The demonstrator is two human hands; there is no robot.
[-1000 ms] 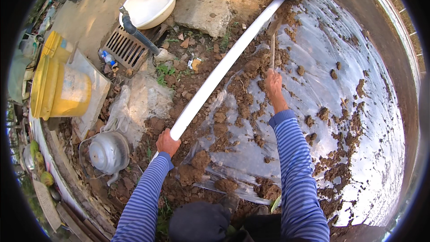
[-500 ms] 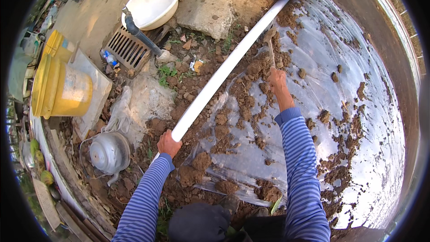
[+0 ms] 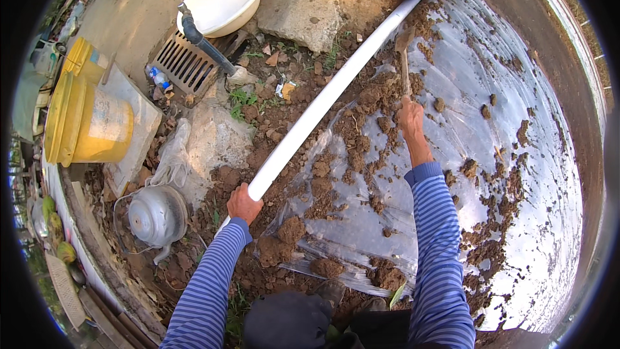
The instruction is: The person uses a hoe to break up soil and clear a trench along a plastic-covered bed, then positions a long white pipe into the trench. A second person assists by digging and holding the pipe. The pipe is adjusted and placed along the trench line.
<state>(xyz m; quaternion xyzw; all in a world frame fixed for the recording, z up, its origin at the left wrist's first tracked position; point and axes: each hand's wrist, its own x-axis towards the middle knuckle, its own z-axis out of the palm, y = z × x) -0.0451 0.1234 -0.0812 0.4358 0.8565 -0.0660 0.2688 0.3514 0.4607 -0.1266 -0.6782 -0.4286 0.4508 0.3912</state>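
Observation:
My left hand [image 3: 245,204] is closed around the near end of a long white pipe [image 3: 349,81]. The pipe slants away to the far right, along the edge of a clear plastic sheet [image 3: 478,110] strewn with soil. In my right hand [image 3: 411,119] is the short wooden handle of a trowel-like hand tool [image 3: 405,68], its fingers wrapped round it. The tool's brown, soil-coloured blade points away from me, just right of the pipe and over loose soil [image 3: 381,94] at the sheet's edge. The blade's exact shape is hard to make out.
Left of the pipe stand a dented metal kettle [image 3: 155,216], yellow buckets [image 3: 100,123], a white basin [image 3: 223,0] and a slotted grate [image 3: 184,64]. A dark upright pipe [image 3: 205,45] rises beside the grate. Clods [image 3: 274,251] lie close to my feet.
My right hand and the tool have shifted to the right, and the blade has moved right and slightly farther away. My left hand remains on the pipe, nearly still.

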